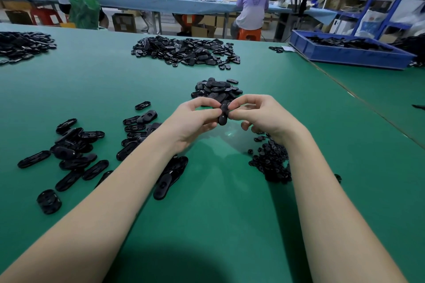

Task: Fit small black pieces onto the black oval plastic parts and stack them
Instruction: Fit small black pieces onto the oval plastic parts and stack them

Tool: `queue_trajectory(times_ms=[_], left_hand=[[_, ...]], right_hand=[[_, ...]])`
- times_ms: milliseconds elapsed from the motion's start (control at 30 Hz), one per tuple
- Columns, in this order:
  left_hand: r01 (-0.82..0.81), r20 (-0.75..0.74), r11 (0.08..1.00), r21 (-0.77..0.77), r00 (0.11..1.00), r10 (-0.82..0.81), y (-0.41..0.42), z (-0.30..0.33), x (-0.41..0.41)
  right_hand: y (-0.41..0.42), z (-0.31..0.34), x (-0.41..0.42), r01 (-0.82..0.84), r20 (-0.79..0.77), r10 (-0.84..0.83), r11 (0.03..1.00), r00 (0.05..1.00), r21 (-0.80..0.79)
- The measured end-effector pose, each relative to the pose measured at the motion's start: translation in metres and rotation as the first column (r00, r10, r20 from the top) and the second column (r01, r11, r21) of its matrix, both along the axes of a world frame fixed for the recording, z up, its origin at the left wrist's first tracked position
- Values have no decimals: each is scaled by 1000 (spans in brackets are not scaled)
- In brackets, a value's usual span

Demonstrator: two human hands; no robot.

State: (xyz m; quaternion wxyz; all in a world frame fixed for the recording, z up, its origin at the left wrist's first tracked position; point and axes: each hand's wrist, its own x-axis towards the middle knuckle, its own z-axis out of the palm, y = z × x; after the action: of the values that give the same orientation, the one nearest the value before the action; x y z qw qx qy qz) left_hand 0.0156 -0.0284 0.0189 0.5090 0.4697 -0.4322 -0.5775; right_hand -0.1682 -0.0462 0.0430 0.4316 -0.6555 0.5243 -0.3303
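Observation:
Above the middle of the green table (218, 213), both of my hands hold one black oval plastic part (223, 115). My left hand (190, 122) pinches its left side with thumb and fingers. My right hand (259, 115) pinches its upper right end, and I cannot tell whether a small piece is under those fingers. A heap of small black pieces (271, 161) lies under my right wrist. Loose oval parts (73, 151) are spread at the left, more oval parts (140, 126) lie by my left forearm, and a pile of ovals (217, 89) sits just beyond my hands.
A big heap of black parts (186, 51) lies at the table's far middle, another heap (23, 45) at far left. A blue bin (345, 49) with black parts stands at far right. A short stack of ovals (49, 201) is near left. People work at a far bench.

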Motion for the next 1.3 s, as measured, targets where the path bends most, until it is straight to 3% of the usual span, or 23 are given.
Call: queue_trajectory(times_ms=[300,600,867,1300], left_hand=[[-60,-48,996,-72,997,56,1,1,-1],[-69,110,986,-155,990,86,1,-1,-2],[-64,118,979,-193,989,88,5,-2,-7],[-26,279,961,-277,954,107,6,-2,-8]], right_hand=[[-2,3,-2,64,9,-64,997,998,37],[-4,9,-2,118,-33,-117,992,993,34],[-3,3,3,168,-1,-168,984,986,60],[-10,-1,3,197,-9,-198,971,980,132]])
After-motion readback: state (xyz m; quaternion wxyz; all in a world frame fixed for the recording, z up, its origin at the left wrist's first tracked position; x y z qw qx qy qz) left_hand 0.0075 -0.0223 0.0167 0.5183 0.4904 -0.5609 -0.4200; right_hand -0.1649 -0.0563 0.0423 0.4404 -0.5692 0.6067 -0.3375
